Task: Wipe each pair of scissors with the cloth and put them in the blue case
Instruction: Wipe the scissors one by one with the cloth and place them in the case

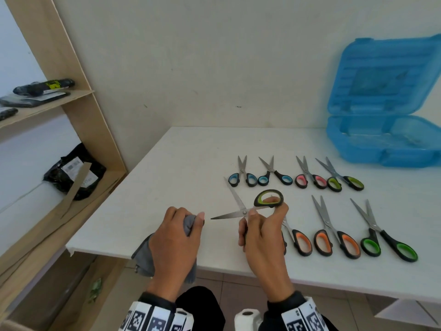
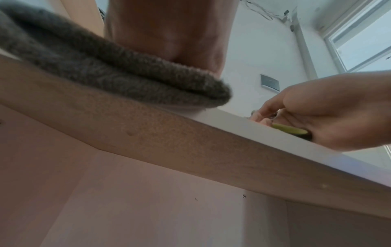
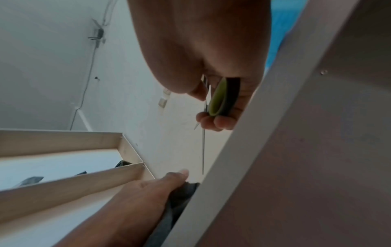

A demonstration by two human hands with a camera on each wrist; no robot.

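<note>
Green-handled scissors [image 1: 248,207] gripped by right hand [image 1: 262,237], blades splayed leftward toward cloth-clutching left hand [image 1: 175,237].

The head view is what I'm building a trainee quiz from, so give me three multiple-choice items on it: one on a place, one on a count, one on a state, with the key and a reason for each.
1. Where does the blue case sit?
A. far right of the table, by the wall
B. on the shelf at the left
C. at the table's front edge

2. How many pairs of scissors lie on the table, not counting the held pair?
A. four
B. seven
C. ten

3. How are the held scissors set?
A. blades closed
B. blades spread apart
C. wrapped in the cloth

Key:
1 A, it stands open at the far right corner.
2 B, four in the back row, three in the front.
3 B, the right hand holds them blades parted, and the grey cloth in the left hand is apart from the tip.
</note>
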